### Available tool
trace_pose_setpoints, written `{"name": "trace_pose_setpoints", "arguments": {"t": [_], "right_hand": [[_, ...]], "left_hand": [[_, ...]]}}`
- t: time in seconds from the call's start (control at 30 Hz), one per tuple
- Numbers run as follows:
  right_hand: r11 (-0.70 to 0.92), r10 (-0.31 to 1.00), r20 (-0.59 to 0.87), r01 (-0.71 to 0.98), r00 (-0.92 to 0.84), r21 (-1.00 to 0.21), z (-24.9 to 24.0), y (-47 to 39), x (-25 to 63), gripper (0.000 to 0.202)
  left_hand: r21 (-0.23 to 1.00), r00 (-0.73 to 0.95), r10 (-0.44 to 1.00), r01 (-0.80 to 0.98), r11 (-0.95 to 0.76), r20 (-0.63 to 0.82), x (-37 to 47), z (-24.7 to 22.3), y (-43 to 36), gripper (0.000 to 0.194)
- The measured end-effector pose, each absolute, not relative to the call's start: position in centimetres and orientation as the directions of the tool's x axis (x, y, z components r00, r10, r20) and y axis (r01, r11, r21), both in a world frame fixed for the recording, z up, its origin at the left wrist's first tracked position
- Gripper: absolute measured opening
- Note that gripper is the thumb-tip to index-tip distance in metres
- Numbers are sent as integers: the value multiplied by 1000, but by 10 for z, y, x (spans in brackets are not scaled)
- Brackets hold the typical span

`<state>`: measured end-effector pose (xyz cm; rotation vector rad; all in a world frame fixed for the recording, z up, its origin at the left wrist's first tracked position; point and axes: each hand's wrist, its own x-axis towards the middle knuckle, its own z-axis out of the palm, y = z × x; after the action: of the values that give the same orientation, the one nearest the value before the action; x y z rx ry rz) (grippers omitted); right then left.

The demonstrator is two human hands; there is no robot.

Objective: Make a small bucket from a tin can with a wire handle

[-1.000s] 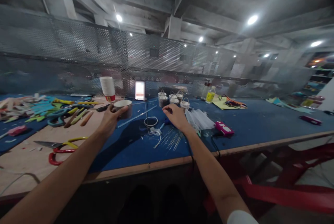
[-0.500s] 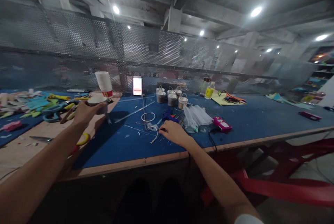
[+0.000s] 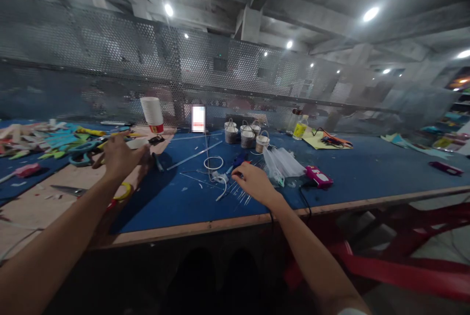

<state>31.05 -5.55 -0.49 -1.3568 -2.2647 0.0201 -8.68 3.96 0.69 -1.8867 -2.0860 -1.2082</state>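
1. Left hand (image 3: pixel 119 156): open, fingers spread, gripping nothing, hovering over the pale board at the left of the table (image 3: pixel 367 178).
2. Paper cup (image 3: pixel 137 143): just beyond those fingertips, low over the board; touching the hand or not, cannot tell.
3. Right hand (image 3: pixel 255 183): palm down on the blue mat, fingers curled over thin clear sticks (image 3: pixel 240 192); gripping one or not, cannot tell.
4. Nearby: white wire loop (image 3: pixel 213 162) and blue glue gun (image 3: pixel 238 161), just ahead of the right hand.
5. Seemingly done: four small pots with wire handles (image 3: pixel 246 136), upright together at the back.
6. Seemingly left: the paper cup without any visible handle; stack of cups (image 3: pixel 152 114) untouched behind it.
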Motion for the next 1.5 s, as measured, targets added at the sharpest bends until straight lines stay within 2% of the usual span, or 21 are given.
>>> {"name": "trace_pose_setpoints", "arguments": {"t": [0.13, 0.23, 0.37, 0.5, 0.67, 0.8, 1.0, 1.17, 1.3, 1.5], "right_hand": [[465, 841, 458, 816, -286, -343, -6, -57, 317, 15], [468, 835, 488, 795, -254, -386, -14, -62, 321, 15], [452, 848, 478, 783, -229, -428, -28, -72, 330, 17], [423, 870, 441, 793, -220, -438, -33, -80, 336, 17], [464, 861, 421, 779, -285, -422, -31, -80, 329, 16], [484, 849, 431, 777, -305, -403, -30, -77, 324, 16], [442, 860, 434, 819, -270, -366, -30, -74, 333, 16], [427, 882, 357, 840, -306, -334, -29, -77, 334, 16], [411, 892, 337, 849, -301, -331, -27, -78, 331, 17], [439, 876, 368, 834, -313, -335, -25, -75, 323, 17]], "left_hand": [[500, 150, 893, 783, -370, 425, -39, 12, 31, 50], [516, 428, 861, 689, -508, 275, -1, 4, 27, 32], [517, 586, 794, 636, -573, 160, 27, -10, 27, 22], [441, 595, 799, 696, -566, 85, 31, -11, 33, 16], [301, 634, 772, 729, -615, 42, 33, -4, 33, 12], [265, 623, 782, 748, -608, 36, 31, 3, 33, 9], [388, 505, 851, 762, -518, 145, 6, 10, 45, 20], [454, 418, 890, 767, -453, 183, -11, 8, 51, 27], [625, 399, 900, 662, -414, 175, -19, 7, 51, 30], [780, 345, 924, 527, -337, 167, -24, 23, 44, 43]]}}
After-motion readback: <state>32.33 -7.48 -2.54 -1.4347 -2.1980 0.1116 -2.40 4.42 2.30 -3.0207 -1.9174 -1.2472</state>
